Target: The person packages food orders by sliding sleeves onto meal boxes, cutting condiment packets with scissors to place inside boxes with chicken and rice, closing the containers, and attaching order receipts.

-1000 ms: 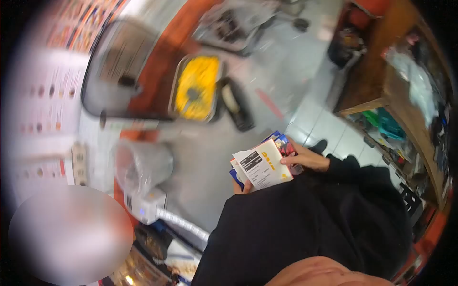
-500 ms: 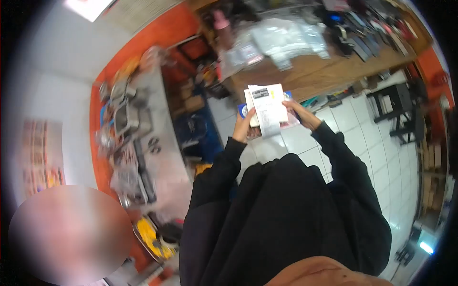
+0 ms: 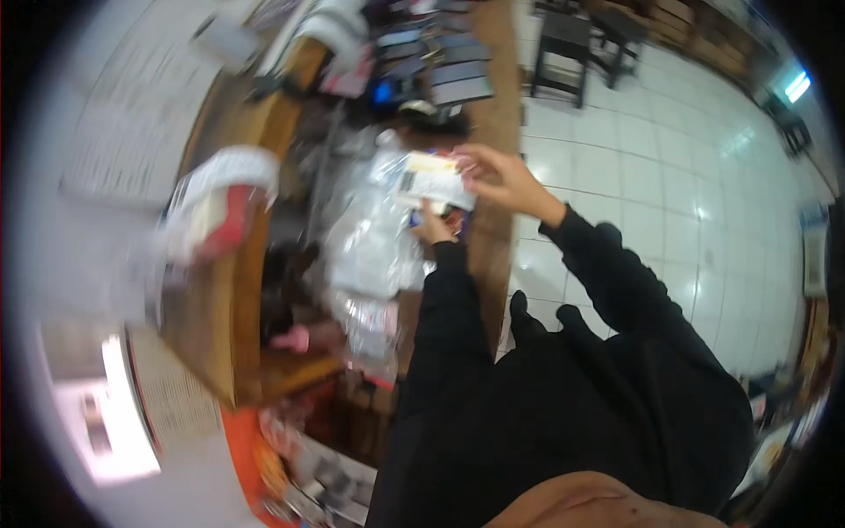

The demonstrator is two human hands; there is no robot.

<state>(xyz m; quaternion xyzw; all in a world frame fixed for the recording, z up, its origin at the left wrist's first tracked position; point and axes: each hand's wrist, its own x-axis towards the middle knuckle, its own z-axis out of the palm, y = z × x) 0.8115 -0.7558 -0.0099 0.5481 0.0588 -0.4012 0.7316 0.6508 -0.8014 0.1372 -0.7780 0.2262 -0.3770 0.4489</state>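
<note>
My left hand (image 3: 433, 227) grips a small stack from below, its thumb resting on the top side. Uppermost lies a white printed paper slip (image 3: 435, 183) with a black block and a yellow mark. Under it, parts of a blue and dark-red printed item show near my left fingers; its kind is hard to make out. My right hand (image 3: 506, 180) is at the right edge of the slip, fingers bent together on it, somewhat blurred. Both hands are above the edge of the wooden table, beside clear plastic bags (image 3: 370, 242).
The wooden table (image 3: 493, 97) bears several dark phone-like items (image 3: 462, 81) at its far end and a pink-topped bottle (image 3: 295, 339) nearer. A wooden shelf (image 3: 207, 339) rises at left. Black stools (image 3: 562, 53) stand on the white tiled floor (image 3: 651, 202).
My view has turned right, and the wooden table is now beneath my hands. The stack has come over the table edge. My right hand has shifted along the slip's right side.
</note>
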